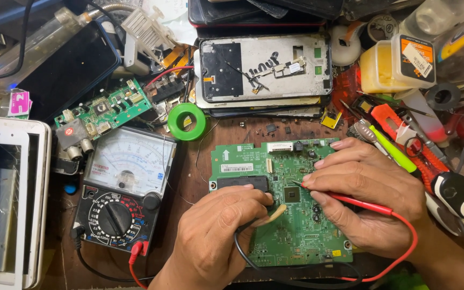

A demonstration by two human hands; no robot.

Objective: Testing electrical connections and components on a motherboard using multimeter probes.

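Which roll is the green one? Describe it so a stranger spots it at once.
Start at the large green circuit board under both hands, then look up and left past its corner. Between the analog meter and the stripped phone frame lies the green tape roll, flat on the wooden bench. It is the only bright green ring there.

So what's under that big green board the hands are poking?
The green board lies on a brown wooden table. Black and red wires poke out below it. Anything underneath the board is hidden.
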